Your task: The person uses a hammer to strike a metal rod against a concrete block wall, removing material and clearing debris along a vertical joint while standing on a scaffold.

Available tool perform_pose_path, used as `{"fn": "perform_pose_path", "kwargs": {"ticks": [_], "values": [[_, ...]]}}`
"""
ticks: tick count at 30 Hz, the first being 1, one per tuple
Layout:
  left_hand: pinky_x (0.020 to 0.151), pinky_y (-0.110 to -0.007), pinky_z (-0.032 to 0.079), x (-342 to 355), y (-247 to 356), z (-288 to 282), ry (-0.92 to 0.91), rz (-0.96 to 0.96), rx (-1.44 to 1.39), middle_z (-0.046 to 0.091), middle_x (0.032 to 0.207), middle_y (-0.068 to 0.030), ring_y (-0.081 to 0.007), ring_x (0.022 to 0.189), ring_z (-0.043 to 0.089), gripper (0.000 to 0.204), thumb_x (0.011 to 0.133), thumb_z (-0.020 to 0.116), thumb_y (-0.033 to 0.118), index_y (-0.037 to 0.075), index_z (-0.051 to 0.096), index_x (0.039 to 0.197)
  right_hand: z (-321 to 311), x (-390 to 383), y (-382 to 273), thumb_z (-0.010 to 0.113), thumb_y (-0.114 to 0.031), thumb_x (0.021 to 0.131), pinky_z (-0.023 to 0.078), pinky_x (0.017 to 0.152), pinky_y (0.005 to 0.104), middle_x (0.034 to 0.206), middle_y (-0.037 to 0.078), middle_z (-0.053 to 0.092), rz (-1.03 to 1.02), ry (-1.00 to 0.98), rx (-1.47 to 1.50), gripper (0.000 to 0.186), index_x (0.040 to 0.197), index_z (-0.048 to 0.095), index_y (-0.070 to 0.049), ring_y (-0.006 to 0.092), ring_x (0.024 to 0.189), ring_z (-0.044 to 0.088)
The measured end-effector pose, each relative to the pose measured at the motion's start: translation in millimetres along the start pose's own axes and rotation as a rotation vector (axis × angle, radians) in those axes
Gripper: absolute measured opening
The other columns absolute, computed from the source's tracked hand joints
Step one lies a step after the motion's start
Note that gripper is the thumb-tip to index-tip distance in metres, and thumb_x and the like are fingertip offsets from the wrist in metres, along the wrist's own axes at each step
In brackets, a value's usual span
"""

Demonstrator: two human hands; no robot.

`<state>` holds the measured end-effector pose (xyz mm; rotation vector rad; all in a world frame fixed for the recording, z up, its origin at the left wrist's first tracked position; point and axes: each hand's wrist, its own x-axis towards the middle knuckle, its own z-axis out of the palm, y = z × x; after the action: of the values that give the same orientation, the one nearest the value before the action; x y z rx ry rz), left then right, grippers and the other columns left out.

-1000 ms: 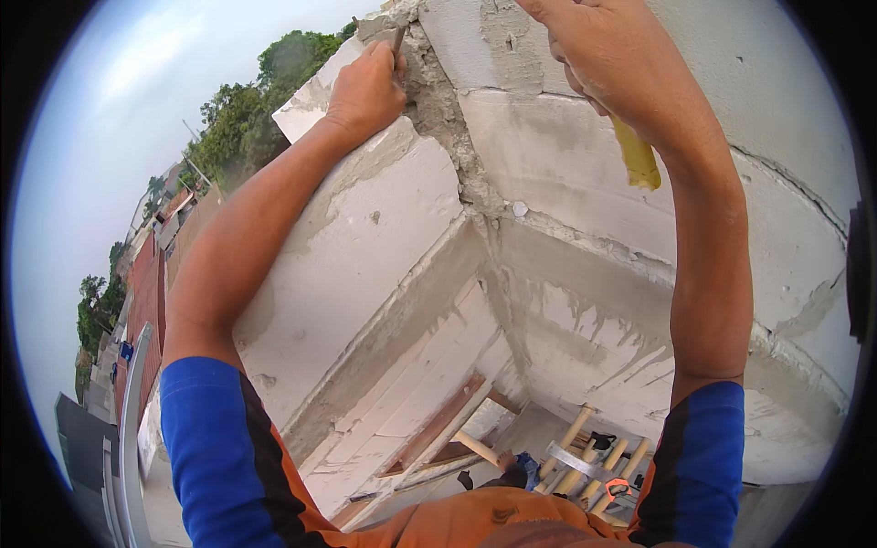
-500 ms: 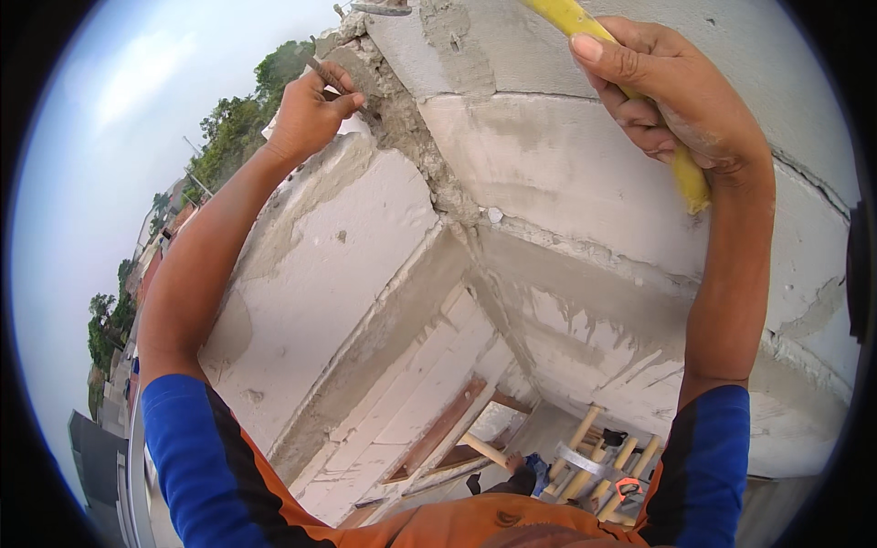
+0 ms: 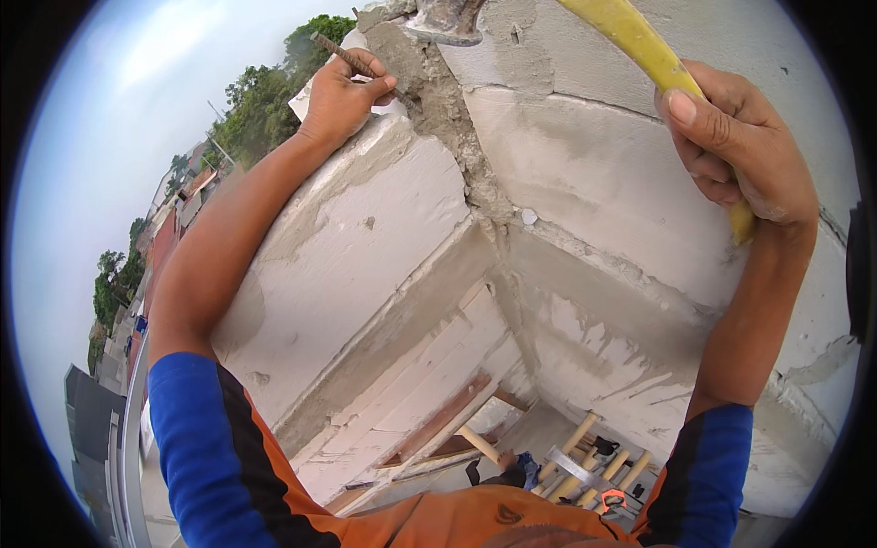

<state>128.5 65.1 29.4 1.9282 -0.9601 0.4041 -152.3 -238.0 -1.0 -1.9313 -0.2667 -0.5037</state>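
Note:
My left hand (image 3: pixel 343 99) is closed around a short ribbed steel rod (image 3: pixel 331 47), held aslant at the top of the wall corner. The rod's lower end rests against or very near the rough mortar joint (image 3: pixel 448 119); my fingers partly cover that spot. In my right hand (image 3: pixel 744 142) is a hammer (image 3: pixel 644 46), gripped by its yellow handle near the end. Its grey metal head (image 3: pixel 448 26) shows at the upper edge, a little right of the rod and above the joint. The middle of the handle runs out of the picture.
White block walls (image 3: pixel 585 173) meet at a corner, with a grey concrete band (image 3: pixel 384 329) below them. Far down inside lie several wooden poles (image 3: pixel 580 434) and a pale metal strip (image 3: pixel 574 468), near a partly seen person (image 3: pixel 512 470). Trees (image 3: pixel 260 100) and rooftops stand beyond the left wall.
The hammer head has come further into view at the top. My right hand has moved right and down in the picture. My left hand keeps the rod; the whole view has shifted slightly.

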Motion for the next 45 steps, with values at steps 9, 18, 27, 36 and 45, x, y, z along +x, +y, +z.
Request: {"fn": "perform_pose_path", "kwargs": {"ticks": [9,18,27,36,45], "values": [[0.061,-0.025,0.052,5,-12,-2,-0.022,0.040,0.102,0.068,0.079,-0.0051,-0.0105,0.067,0.065,0.011,0.087,0.072,0.006,0.000,0.063,0.089,75,24,-18,0.061,-0.048,0.096,0.031,0.038,0.0183,0.056,-0.007,0.040,-0.060,0.277,-0.171,0.043,0.095,0.062,-0.005,0.0011,0.042,0.034],[0.067,-0.028,0.053,3,-10,-1,-0.047,0.054,0.175,0.070,0.082,-0.0069,-0.0125,0.071,0.065,0.012,0.087,0.073,0.009,0.000,0.068,0.094,97,79,-96,0.043,-0.022,0.095,0.051,0.064,0.0466,0.075,0.032,0.063,-0.397,0.017,-0.860,0.042,0.084,0.064,0.013,0.0436,0.068,0.064],[0.067,-0.025,0.054,10,-10,4,-0.075,0.136,0.315,0.069,0.081,-0.0053,-0.0105,0.071,0.065,0.012,0.091,0.070,0.007,-0.003,0.066,0.097,97,72,-102,0.047,-0.022,0.093,0.051,0.070,0.0496,0.077,0.033,0.063,-0.244,-0.007,-0.691,0.040,0.082,0.065,0.012,0.0457,0.075,0.065],[0.067,-0.027,0.053,6,-2,6,-0.054,0.077,0.292,0.072,0.081,-0.0083,-0.0122,0.070,0.066,0.014,0.088,0.072,0.009,-0.002,0.068,0.095,78,82,-79,0.052,-0.007,0.089,0.053,0.061,0.0429,0.069,0.025,0.063,-0.697,0.134,-1.030,0.022,0.081,0.067,0.006,0.0354,0.066,0.066],[0.066,-0.028,0.052,8,-8,7,-0.060,0.087,0.293,0.071,0.078,-0.0081,-0.0126,0.067,0.065,0.016,0.087,0.072,0.011,-0.002,0.069,0.096,84,91,-86,0.058,-0.009,0.084,0.052,0.057,0.0411,0.067,0.024,0.063,-0.774,0.116,-1.263,0.021,0.074,0.068,0.006,0.0322,0.061,0.066]]}}
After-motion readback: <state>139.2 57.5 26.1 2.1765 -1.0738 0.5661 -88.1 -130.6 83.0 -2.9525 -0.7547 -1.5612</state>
